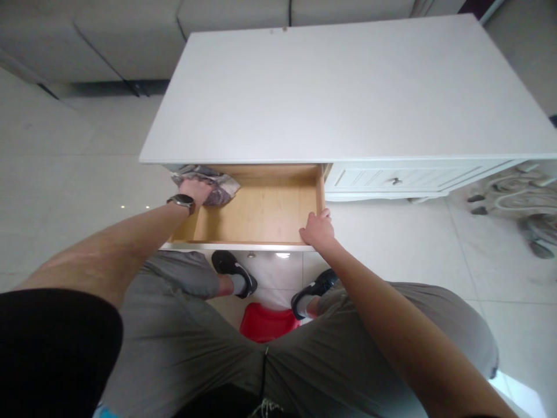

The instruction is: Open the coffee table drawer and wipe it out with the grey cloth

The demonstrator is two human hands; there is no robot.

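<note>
A wooden drawer with a white front is pulled out from a white table. Over the drawer's left wall, my left hand is closed on a crumpled, patterned cloth, pressing it against the wood. A dark watch sits on that wrist. My right hand grips the drawer's right side near the front corner, thumb inside and fingers over the edge. The drawer's floor shows bare wood to the right of the cloth.
A second drawer with a small knob is closed at the right. A beige sofa stands behind the table. Below me is a red plastic object, partly hidden by my legs. Wheeled legs of some furniture stand at the right.
</note>
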